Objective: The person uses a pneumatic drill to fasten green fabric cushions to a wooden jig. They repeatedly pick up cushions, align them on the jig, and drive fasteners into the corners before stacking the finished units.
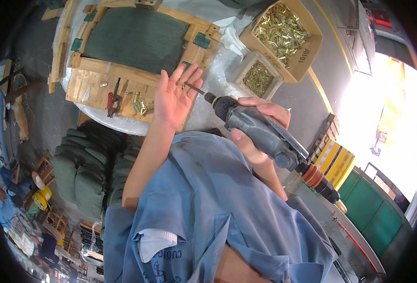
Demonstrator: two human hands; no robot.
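Table [218, 81] beyond; drill [260, 132] in right hand [273, 112], pointing toward left hand [172, 103].

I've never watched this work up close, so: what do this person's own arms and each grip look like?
The left grip and right grip are ungloved, five-fingered human hands. The forearms are bare, without cables. The blue-grey shirt has sleeves that stop short of them.

Bit tip [186, 84] indistinct, perhaps touching left hand [172, 100]
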